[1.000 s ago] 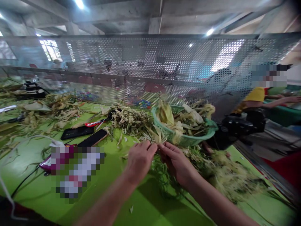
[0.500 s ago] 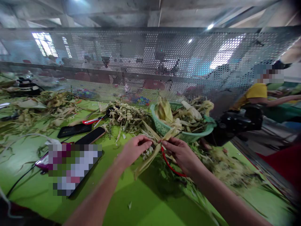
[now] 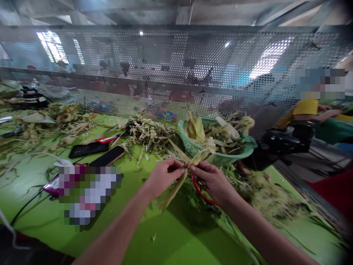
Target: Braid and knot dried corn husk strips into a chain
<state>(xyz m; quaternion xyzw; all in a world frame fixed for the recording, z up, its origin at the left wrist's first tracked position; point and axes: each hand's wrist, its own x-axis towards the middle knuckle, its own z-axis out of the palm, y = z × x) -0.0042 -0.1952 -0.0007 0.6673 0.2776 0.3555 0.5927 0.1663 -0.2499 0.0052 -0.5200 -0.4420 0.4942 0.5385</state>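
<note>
Pale strips of dried husk [image 3: 174,191] cross between my hands at the middle of the view. My left hand [image 3: 164,177] pinches the husk from the left, its thumb and forefinger pressed together. From the right, my right hand [image 3: 211,180] grips the husk crossing close to the left fingertips. A thin red band [image 3: 200,192] curves below the right fingers; its upper end runs in among the husks. Just behind the hands stands a green basket [image 3: 224,159] holding husks and dry leaves.
Left on the green table [image 3: 138,235] lie two phones [image 3: 107,156], a red cutter [image 3: 110,139], cables and a purple object [image 3: 55,184]. Husk heaps [image 3: 150,134] lie behind, plant fibres [image 3: 275,198] at right. A perforated metal screen [image 3: 154,73] stands beyond; a person in yellow [image 3: 305,107] is at right.
My left hand has moved right, closer to the right hand and the husk crossing. The lower husk strip looks narrower and has shifted slightly right. The view has shifted a little.
</note>
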